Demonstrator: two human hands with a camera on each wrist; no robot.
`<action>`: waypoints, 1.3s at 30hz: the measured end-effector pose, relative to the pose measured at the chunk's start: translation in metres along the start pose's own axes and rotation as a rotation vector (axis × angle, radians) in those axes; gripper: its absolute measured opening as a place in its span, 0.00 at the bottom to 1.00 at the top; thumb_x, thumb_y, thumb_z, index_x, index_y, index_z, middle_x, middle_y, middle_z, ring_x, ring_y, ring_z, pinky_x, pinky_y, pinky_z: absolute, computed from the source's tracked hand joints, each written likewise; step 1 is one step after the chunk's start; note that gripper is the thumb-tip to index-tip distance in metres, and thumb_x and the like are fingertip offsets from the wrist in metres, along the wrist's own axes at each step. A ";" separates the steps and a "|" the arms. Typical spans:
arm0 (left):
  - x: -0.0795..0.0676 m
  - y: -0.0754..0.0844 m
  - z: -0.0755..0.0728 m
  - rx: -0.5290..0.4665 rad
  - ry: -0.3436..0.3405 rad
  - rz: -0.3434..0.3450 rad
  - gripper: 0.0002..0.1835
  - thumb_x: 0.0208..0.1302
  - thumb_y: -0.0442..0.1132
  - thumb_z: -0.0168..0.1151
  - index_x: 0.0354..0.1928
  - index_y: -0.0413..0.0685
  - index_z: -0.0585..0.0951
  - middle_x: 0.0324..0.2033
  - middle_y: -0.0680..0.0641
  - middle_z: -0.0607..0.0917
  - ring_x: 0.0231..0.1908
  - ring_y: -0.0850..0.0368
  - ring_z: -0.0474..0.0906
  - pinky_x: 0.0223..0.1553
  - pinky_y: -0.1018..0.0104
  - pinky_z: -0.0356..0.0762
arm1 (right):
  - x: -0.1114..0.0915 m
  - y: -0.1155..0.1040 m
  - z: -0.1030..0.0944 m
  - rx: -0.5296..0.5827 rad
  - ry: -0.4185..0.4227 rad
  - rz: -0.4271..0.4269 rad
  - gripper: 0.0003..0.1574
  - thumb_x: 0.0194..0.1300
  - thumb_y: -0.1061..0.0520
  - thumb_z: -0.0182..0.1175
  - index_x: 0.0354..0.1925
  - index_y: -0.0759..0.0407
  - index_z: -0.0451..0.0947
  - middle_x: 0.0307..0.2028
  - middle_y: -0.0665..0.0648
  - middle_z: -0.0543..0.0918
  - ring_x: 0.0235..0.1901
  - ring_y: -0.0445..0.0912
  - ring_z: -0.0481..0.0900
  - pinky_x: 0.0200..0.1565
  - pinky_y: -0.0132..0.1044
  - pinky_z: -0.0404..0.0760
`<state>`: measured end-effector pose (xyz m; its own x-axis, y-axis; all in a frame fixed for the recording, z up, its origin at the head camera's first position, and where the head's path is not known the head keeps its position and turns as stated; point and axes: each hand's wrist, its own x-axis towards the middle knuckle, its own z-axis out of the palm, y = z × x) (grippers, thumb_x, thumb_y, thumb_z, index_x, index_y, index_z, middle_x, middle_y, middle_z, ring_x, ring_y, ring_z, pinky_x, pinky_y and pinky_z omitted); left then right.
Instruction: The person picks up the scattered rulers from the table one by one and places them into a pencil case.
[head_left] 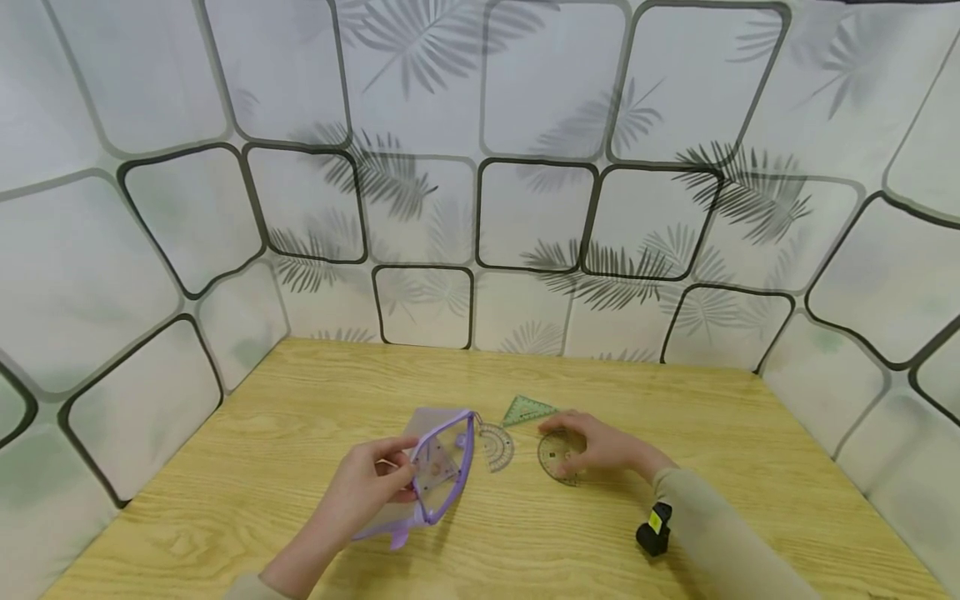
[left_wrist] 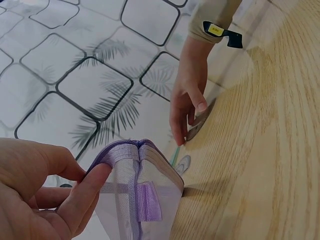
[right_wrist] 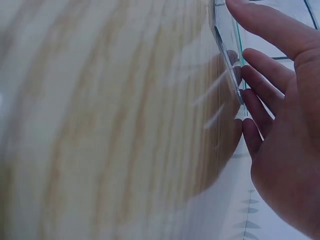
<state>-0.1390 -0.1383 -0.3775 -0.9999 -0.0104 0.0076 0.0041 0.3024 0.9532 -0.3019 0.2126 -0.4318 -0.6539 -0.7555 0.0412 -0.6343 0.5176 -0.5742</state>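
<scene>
My left hand (head_left: 367, 479) pinches the edge of a mesh zip pouch (left_wrist: 124, 185) with purple trim, and the pouch's mouth gapes toward the right. Inside the pouch shows a clear set square (head_left: 437, 468). To the right, my right hand (head_left: 603, 446) spans a clear round protractor (head_left: 553, 455) at the tabletop, thumb on the near side and fingers on the far side. In the right wrist view, the fingertips (right_wrist: 248, 95) are right at the rim of this disc. A clear half-circle protractor (head_left: 498, 446) lies between the pouch and the right hand.
A green set square (head_left: 527, 409) lies behind the protractors, close to the right hand's fingers. The wooden table (head_left: 315, 392) meets a patterned cloth wall (head_left: 427, 308) at the back and sides. A small black device (head_left: 655, 530) is on the right sleeve.
</scene>
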 end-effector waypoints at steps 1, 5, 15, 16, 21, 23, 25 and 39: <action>0.000 0.000 0.000 0.000 0.000 0.002 0.23 0.60 0.25 0.57 0.60 0.30 0.76 0.32 0.44 0.79 0.30 0.57 0.81 0.32 0.68 0.90 | 0.000 0.001 0.000 -0.007 -0.001 -0.004 0.43 0.57 0.44 0.71 0.66 0.58 0.70 0.64 0.60 0.74 0.65 0.58 0.68 0.69 0.54 0.69; 0.001 0.001 0.001 0.004 0.000 0.006 0.23 0.60 0.25 0.57 0.60 0.30 0.77 0.32 0.44 0.79 0.30 0.57 0.81 0.32 0.68 0.90 | -0.002 0.005 -0.003 0.001 -0.025 -0.017 0.44 0.57 0.45 0.71 0.67 0.58 0.69 0.65 0.61 0.72 0.66 0.58 0.66 0.69 0.54 0.68; 0.002 0.002 0.003 0.006 -0.003 0.010 0.24 0.60 0.25 0.57 0.60 0.29 0.76 0.33 0.44 0.79 0.30 0.57 0.81 0.32 0.68 0.90 | -0.003 0.005 -0.011 0.088 -0.114 0.046 0.51 0.54 0.46 0.73 0.71 0.56 0.64 0.70 0.64 0.63 0.71 0.63 0.56 0.72 0.67 0.56; 0.002 0.002 0.003 0.006 -0.005 0.011 0.24 0.60 0.25 0.57 0.60 0.29 0.76 0.33 0.44 0.79 0.30 0.57 0.81 0.32 0.68 0.90 | -0.004 0.004 -0.011 0.086 -0.117 0.049 0.51 0.54 0.46 0.73 0.71 0.56 0.63 0.70 0.64 0.62 0.71 0.63 0.56 0.72 0.67 0.56; 0.001 0.001 0.003 0.007 -0.011 0.011 0.24 0.60 0.25 0.58 0.60 0.29 0.76 0.33 0.44 0.79 0.30 0.56 0.81 0.33 0.68 0.90 | -0.005 0.001 -0.014 0.056 -0.152 0.054 0.53 0.53 0.47 0.73 0.72 0.56 0.62 0.71 0.64 0.61 0.70 0.63 0.56 0.72 0.69 0.55; 0.001 0.001 0.003 0.006 -0.012 0.013 0.24 0.60 0.26 0.58 0.60 0.29 0.76 0.33 0.44 0.79 0.30 0.56 0.81 0.33 0.68 0.90 | -0.005 -0.001 -0.016 0.040 -0.171 0.054 0.54 0.51 0.48 0.74 0.72 0.57 0.62 0.71 0.65 0.60 0.71 0.63 0.55 0.72 0.70 0.55; 0.001 0.001 0.003 0.005 -0.013 0.013 0.24 0.60 0.26 0.58 0.60 0.29 0.76 0.33 0.44 0.79 0.31 0.56 0.81 0.33 0.68 0.90 | -0.005 -0.003 -0.017 0.027 -0.188 0.059 0.55 0.50 0.48 0.74 0.72 0.57 0.61 0.71 0.64 0.60 0.71 0.63 0.54 0.72 0.71 0.54; 0.002 0.000 0.004 0.008 -0.015 0.010 0.23 0.61 0.26 0.58 0.60 0.30 0.76 0.33 0.44 0.79 0.30 0.57 0.82 0.33 0.68 0.90 | -0.002 -0.008 -0.018 0.000 -0.195 0.088 0.55 0.50 0.50 0.74 0.73 0.56 0.61 0.71 0.64 0.60 0.72 0.64 0.53 0.72 0.72 0.54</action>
<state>-0.1407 -0.1347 -0.3789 -0.9999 0.0071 0.0128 0.0144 0.3100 0.9506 -0.3029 0.2173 -0.4122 -0.6142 -0.7711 -0.1681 -0.5787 0.5849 -0.5683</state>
